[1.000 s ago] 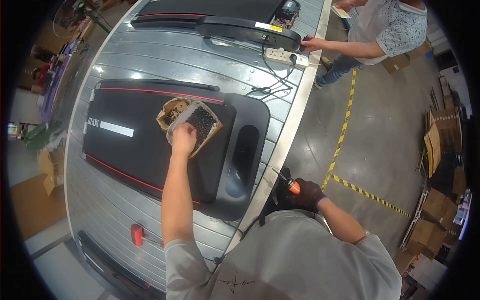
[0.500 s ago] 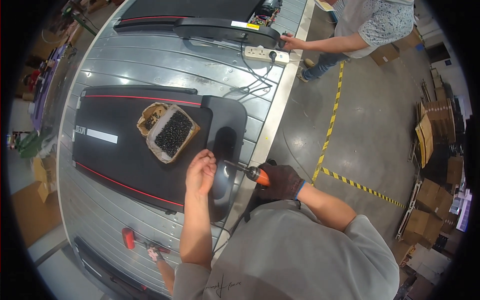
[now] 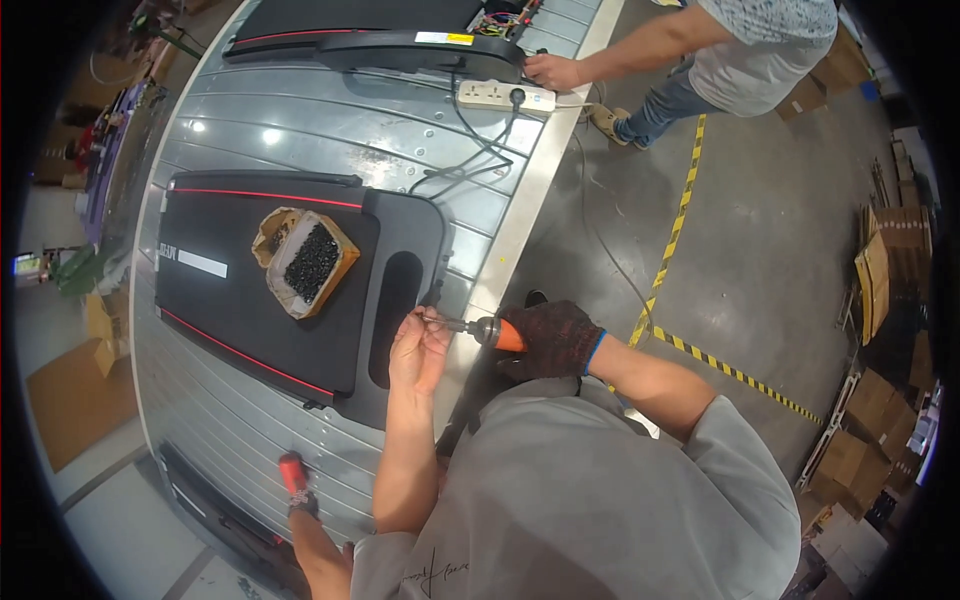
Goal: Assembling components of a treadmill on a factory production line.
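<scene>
My right hand (image 3: 553, 338), in a dark glove with a blue cuff, is wrapped round an orange electric screwdriver (image 3: 510, 336). Its bit points left and meets the fingers of my bare left hand (image 3: 418, 352), which are pinched at the tip; whatever they hold is too small to make out. Both hands are over the near end of a black flat treadmill (image 3: 270, 325) with red stripes along its sides. On its belt sits an open cardboard box (image 3: 335, 275) with a torn flap, full of small black screws (image 3: 312, 263).
A ribbed metal table (image 3: 300, 140) bears the treadmill. Beyond, a co-worker's hand (image 3: 555, 72) touches another black machine (image 3: 430, 55), beside a white power strip (image 3: 500, 96) with cables. At lower left, another person's hand (image 3: 302, 502) grips a red-headed tool (image 3: 291, 472).
My left fingers and the screwdriver's bit have come together. The view has shifted, and the treadmill and box appear farther left. The co-worker's hand at lower left has moved onto the red-headed tool.
</scene>
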The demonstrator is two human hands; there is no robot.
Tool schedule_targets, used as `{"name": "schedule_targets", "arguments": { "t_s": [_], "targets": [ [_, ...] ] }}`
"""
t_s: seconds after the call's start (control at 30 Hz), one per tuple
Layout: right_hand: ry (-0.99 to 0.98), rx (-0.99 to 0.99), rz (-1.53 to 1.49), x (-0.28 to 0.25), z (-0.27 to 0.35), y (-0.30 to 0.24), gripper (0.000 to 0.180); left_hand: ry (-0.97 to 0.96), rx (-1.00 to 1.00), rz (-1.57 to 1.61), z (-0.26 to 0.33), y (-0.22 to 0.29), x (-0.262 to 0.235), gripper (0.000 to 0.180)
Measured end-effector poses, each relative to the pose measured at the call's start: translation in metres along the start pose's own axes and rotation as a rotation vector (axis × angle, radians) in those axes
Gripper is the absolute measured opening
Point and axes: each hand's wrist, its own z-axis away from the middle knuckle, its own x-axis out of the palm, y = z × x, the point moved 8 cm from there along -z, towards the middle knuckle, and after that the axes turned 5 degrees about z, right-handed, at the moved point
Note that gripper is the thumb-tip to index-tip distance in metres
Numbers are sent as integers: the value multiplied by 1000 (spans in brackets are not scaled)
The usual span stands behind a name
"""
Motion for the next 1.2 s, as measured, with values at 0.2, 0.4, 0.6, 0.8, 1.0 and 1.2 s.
{"name": "schedule_targets", "arguments": {
  "t_s": [0.2,0.4,0.6,0.8,1.0,1.2],
  "targets": [
    [-62,-36,-57,-8,9,34,59,103,46,28,-6,-28,3,14],
    [-72,-134,-83,-23,10,63,54,139,124,-113,-14,-36,8,10],
    [-205,-346,-357,-2,-5,91,53,99,271,-607,-17,-47,-2,15],
    [-171,-62,-300,78,-78,112,49,620,319,-296,-87,-57,-97,32],
    [-94,64,-210,90,-105,122,57,822,241,-434,-99,-48,-109,42],
    [-116,52,-147,80,-110,118,56,828,260,-340,-100,-49,-104,43]
  ]
}}
